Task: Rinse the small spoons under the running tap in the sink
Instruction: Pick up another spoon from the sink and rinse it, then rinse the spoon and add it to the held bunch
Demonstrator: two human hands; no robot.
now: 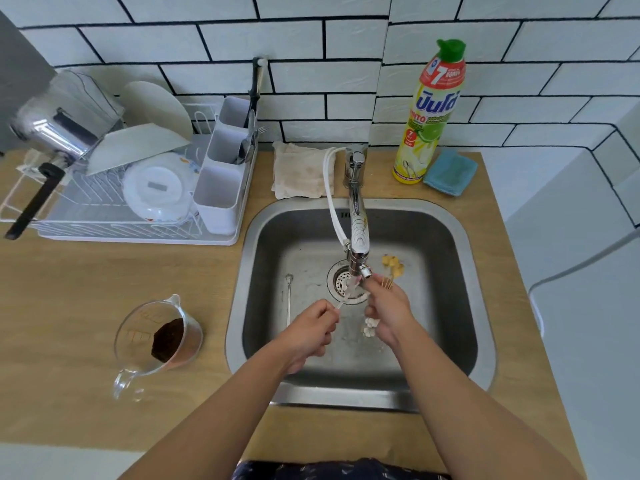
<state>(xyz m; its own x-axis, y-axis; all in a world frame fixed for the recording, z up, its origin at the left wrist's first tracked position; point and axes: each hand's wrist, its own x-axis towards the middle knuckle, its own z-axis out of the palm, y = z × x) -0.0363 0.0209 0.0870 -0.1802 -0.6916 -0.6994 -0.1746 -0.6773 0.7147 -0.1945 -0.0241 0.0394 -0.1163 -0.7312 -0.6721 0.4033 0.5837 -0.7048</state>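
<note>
My left hand [308, 332] pinches the handle of a small white spoon [341, 304], whose bowl end sits in the water stream under the tap [358, 237] above the drain [344, 282]. My right hand [386, 306] is closed beside the stream, fingertips touching the spoon's bowel end near the spout, with thin yellow sticks [387, 282] poking out past its fingers. More small white pieces [370, 326] show below my right palm. A thin metal spoon [288, 299] lies on the sink floor at the left. The steel sink [460, 299] holds it all.
Yellow bits [393, 265] lie right of the drain. A glass measuring jug [159, 341] with brown powder stands left of the sink. A dish rack [131, 188] with plates, a pot and a cutlery caddy is at back left. Dish soap bottle [431, 112], blue cloth [450, 172] and beige cloth [299, 169] sit behind the sink.
</note>
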